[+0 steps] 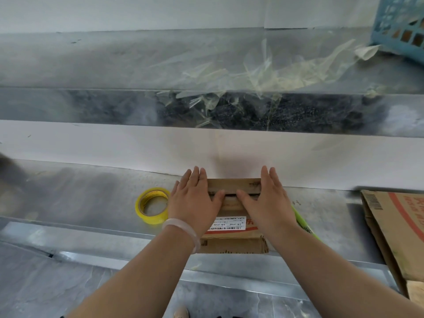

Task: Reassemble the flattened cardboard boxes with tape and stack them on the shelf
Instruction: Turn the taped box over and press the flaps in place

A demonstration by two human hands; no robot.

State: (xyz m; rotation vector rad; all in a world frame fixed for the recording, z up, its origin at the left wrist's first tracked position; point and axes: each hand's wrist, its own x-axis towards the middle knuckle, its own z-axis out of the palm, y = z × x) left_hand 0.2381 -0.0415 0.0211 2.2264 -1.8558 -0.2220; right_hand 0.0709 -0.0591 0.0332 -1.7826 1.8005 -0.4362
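A small brown cardboard box with a white barcode label stands on the steel shelf, against the white back wall. My left hand and my right hand lie flat on its top, fingers spread, thumbs meeting at the seam between the two top flaps. Both palms press the flaps down. A yellow roll of clear tape lies flat on the shelf just left of my left hand, untouched.
A larger flattened cardboard box with red print leans at the right edge. A green strip pokes out beside my right wrist. The upper shelf holds crumpled used tape and a blue plastic basket.
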